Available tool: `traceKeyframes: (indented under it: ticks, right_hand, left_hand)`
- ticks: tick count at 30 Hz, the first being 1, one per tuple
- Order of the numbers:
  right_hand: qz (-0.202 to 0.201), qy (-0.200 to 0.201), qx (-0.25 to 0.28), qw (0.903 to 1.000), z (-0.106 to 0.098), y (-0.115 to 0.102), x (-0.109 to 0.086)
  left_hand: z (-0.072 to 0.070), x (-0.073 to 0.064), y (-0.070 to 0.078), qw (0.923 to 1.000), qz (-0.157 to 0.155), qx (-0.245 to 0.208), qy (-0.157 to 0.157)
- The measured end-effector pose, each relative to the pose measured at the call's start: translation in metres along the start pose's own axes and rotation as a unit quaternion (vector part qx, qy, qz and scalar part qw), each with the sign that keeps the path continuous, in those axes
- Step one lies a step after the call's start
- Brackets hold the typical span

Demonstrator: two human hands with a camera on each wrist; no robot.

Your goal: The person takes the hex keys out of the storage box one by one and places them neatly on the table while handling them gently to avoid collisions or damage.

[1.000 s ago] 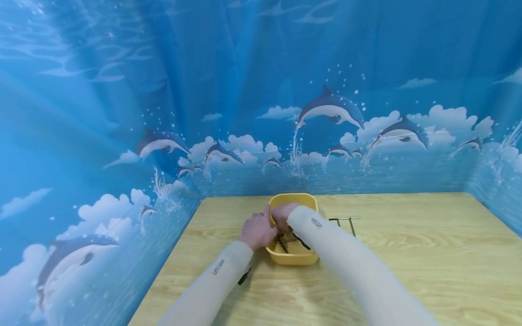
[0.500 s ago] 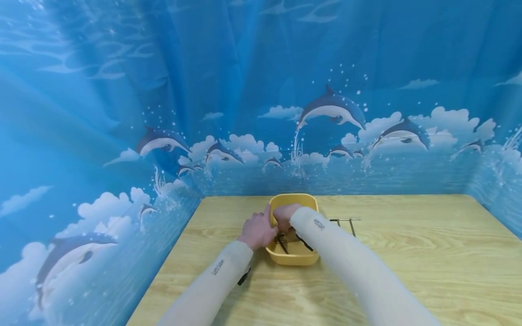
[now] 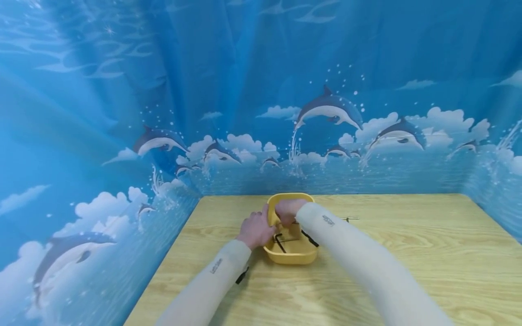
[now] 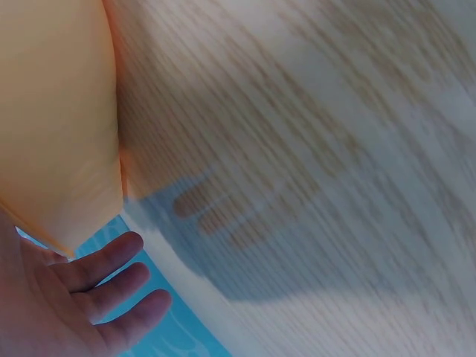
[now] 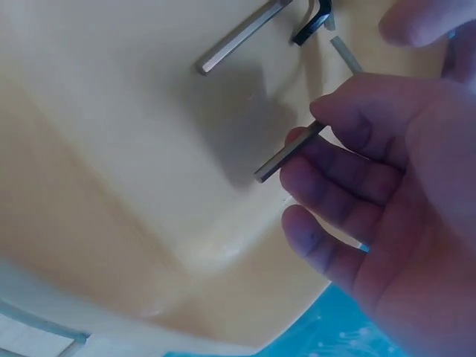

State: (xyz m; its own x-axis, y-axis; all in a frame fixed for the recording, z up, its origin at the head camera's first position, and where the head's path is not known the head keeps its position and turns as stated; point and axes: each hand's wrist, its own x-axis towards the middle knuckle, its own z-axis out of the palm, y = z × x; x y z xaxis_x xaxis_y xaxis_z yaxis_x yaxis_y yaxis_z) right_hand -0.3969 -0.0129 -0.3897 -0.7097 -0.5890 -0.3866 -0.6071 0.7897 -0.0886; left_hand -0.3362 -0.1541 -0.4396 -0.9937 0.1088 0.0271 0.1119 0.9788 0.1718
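A yellow plastic bin (image 3: pixel 290 258) stands on the table. My left hand (image 3: pixel 256 229) holds its left rim, with the thumb over the edge; in the left wrist view several fingers (image 4: pixel 119 286) extend outside the wall. Inside the bin my right hand (image 3: pixel 288 210) pinches a metal hex key (image 5: pixel 288 154) between thumb and fingers; part of it is hidden by the hand. On the bin floor lie other hex keys, among them a thick silver one (image 5: pixel 242 39) and a black one (image 3: pixel 280 243). The left thumb (image 5: pixel 428 21) shows at the right wrist view's upper corner.
To the right of the bin, another hex key (image 3: pixel 350 218) lies on the wood-grain table (image 3: pixel 408 253), partly hidden by the right sleeve. A blue curtain (image 3: pixel 261 113) printed with dolphins hangs behind and beside the table.
My right hand has shifted slightly right and up within the bin, so more of the bin floor shows. The right sleeve now covers more of the hex key outside. My left hand stays on the rim.
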Motion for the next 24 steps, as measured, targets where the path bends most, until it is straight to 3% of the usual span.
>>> traceKeyframes:
  ticks: [7,12,17,20,24]
  right_hand:
    - [-0.016,0.008,-0.016,0.9997,-0.004,0.002,-0.012]
    - [-0.039,0.0,-0.004,0.9992,-0.002,0.002,-0.019]
    - [-0.037,-0.004,0.004,0.9993,-0.003,0.005,-0.027]
    - [-0.06,0.001,0.012,0.9981,-0.004,0.011,-0.03]
    - [-0.102,0.035,0.023,0.9939,-0.004,0.019,-0.035]
  left_hand:
    - [0.0,0.0,-0.001,1.0,0.004,0.004,0.003]
    - [0.0,-0.005,-0.001,0.9999,0.0,0.009,-0.007]
    - [0.0,-0.006,-0.001,0.9999,0.004,0.013,0.0]
    - [0.001,-0.004,0.0,0.9999,0.005,0.015,-0.004]
    - [0.001,-0.003,0.0,0.9999,0.002,0.016,-0.007]
